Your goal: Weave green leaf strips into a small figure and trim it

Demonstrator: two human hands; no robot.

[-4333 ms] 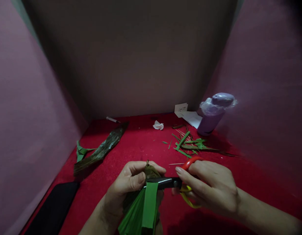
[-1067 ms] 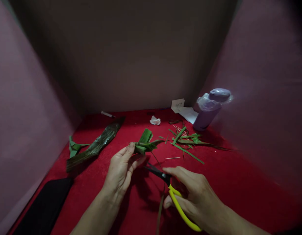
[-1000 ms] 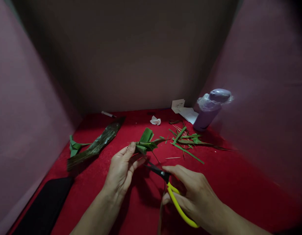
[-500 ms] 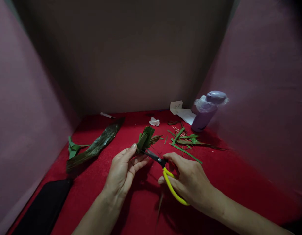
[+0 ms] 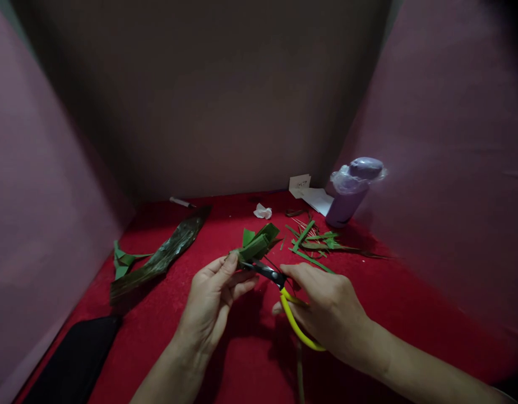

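Note:
My left hand [image 5: 214, 294] pinches the base of a folded green leaf bundle [image 5: 259, 242] between thumb and fingers, its loops pointing up and to the right. Scissors [image 5: 295, 322] with yellow handles and dark blades are in my right hand [image 5: 326, 306], fingers through the handles. The blades meet the lower part of the bundle beside my left thumb; whether they are cutting into it I cannot tell. A thin brownish strip [image 5: 300, 373] hangs below my right hand.
Cut leaf strips [image 5: 303, 235] lie at the right, before a purple bottle [image 5: 347, 199] wrapped in plastic and white papers [image 5: 315, 199]. Leftward are a long dark leaf [image 5: 166, 252], a folded green leaf piece [image 5: 122, 261], a syringe [image 5: 181, 201] and a black case [image 5: 76, 359]. Crumpled tissue [image 5: 263, 211] sits at the back.
The leaf bundle has turned from nearly upright to leaning right. The scissor blades stay at its base. The hanging strip has shifted to the right.

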